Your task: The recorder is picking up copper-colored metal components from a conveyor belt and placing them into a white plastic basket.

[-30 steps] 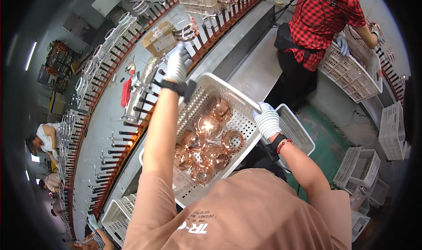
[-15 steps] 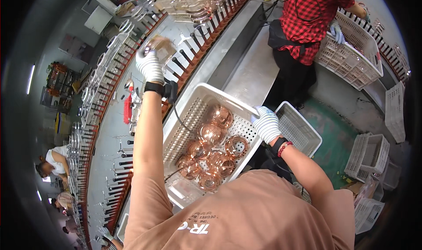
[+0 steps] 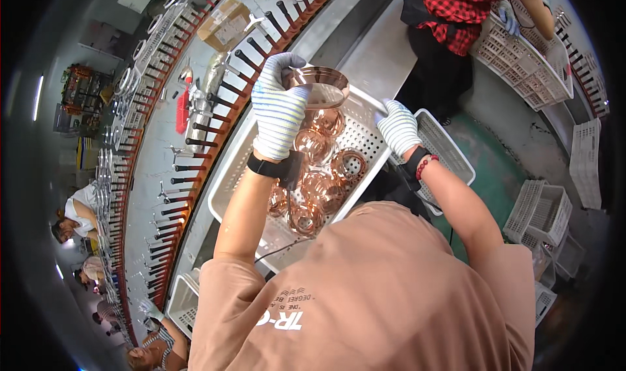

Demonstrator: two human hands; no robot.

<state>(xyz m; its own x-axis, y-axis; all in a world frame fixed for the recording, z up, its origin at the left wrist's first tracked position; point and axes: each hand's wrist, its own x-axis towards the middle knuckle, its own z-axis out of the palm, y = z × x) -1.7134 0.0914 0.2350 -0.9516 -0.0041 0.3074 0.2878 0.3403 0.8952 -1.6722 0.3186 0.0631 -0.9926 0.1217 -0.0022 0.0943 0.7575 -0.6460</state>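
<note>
My left hand [image 3: 279,110], in a striped white-and-grey glove, holds a shiny copper-coloured metal ring with a flared rim [image 3: 331,79] over the far end of a white perforated plastic crate [image 3: 365,136]. Its thumb and fingers are closed round the ring's left side. Several similar round copper-coloured parts [image 3: 314,146] lie in the crate, partly hidden by my left forearm. My right hand [image 3: 399,128], gloved alike, is closed on the crate's far right rim.
A curved conveyor with black-tipped pegs [image 3: 251,61] runs along the left. A cardboard box [image 3: 225,24] and a red brush [image 3: 182,110] lie beyond it. A co-worker in a red checked shirt [image 3: 460,9] stands far right beside another crate [image 3: 521,64]. A white crate [image 3: 447,149] sits right.
My left hand has come back from beyond the conveyor pegs, rightward to above the crate, with the copper-coloured ring in it. My right hand stays on the crate rim.
</note>
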